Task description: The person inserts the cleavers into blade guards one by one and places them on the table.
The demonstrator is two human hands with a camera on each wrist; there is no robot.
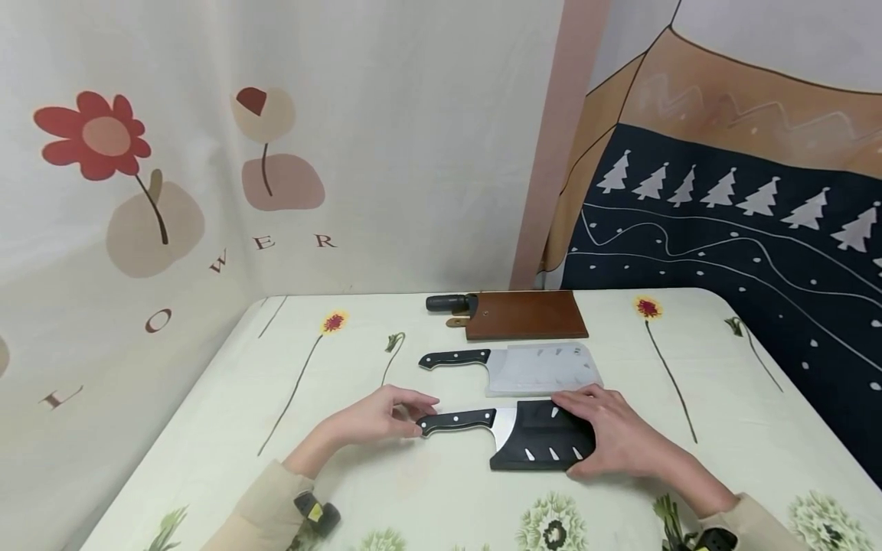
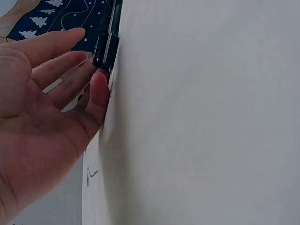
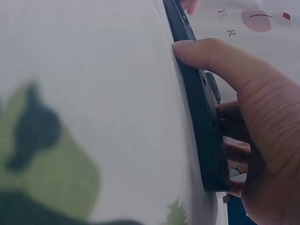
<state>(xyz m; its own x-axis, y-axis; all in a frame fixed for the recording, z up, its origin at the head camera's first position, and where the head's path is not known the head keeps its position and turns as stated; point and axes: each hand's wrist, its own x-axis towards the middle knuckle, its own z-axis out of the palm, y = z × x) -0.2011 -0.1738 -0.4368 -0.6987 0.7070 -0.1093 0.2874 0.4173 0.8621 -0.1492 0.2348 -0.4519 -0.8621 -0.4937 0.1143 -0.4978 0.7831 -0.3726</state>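
Observation:
Nearest to me on the table lies a cleaver with a black riveted handle (image 1: pixel 458 420), its blade mostly inside a black sheath (image 1: pixel 534 451) with slots. My right hand (image 1: pixel 616 432) grips the right end of this sheath, thumb on the near edge and fingers at the far edge. The right wrist view shows the thumb (image 3: pixel 211 54) against the sheath (image 3: pixel 199 117). My left hand (image 1: pixel 375 417) is at the handle's butt end, fingers loosely spread and not closed round it. In the left wrist view, the fingertips are beside the handle end (image 2: pixel 107 51).
Behind it lies a second cleaver (image 1: pixel 455 358) in a translucent whitish sheath (image 1: pixel 544 367). Farther back, by the wall, a black-handled knife (image 1: pixel 448 303) sits in a brown sheath (image 1: pixel 527 315). All three handles point left on the flower-print tablecloth (image 1: pixel 241 367).

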